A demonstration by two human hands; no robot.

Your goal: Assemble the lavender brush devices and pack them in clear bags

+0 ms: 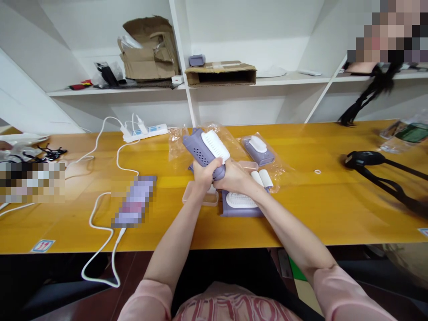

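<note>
Both hands are together over the middle of the table. My left hand (204,174) is closed around the near end of a purple-grey plastic case (199,147) with rows of small holes, its thumb near a white ribbed brush piece (215,145) on that case. My right hand (234,176) is closed on the same case from the right, its fingers partly hidden. Just below the hands lie a clear plastic box (200,200) and another purple-grey piece (242,211) with a white bristled pad (239,199). Two white rollers (262,179) rest beyond that piece.
Behind the hands, a similar purple-grey case (257,149) lies on clear plastic wrap (281,165). To the left are a phone (135,200) with a white cable and a power strip (147,131). A black strapped device (368,160) lies right. A person is at upper right.
</note>
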